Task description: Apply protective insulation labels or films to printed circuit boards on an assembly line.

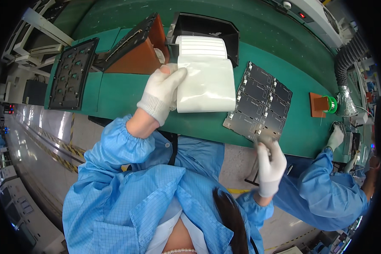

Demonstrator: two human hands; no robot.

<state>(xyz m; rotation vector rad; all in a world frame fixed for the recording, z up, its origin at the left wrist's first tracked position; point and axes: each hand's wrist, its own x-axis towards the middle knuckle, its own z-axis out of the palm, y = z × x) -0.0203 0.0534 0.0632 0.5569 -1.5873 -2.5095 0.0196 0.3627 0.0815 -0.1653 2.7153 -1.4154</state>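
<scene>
Two gloved hands work: left hand (163, 91) pinches the white bag stack (205, 84) at its left edge; right hand (270, 161) closes on the circuit panel's (258, 103) near corner, right of the stack.

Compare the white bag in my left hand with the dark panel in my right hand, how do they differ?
The white bag is pale, soft and plain, while the dark panel is dark grey, stiff and flat, divided into a grid of small boards. The left hand holds the bag by its side edge; the right hand pinches the panel's near corner. Both are held over the green bench, and both hands wear white gloves.
</scene>
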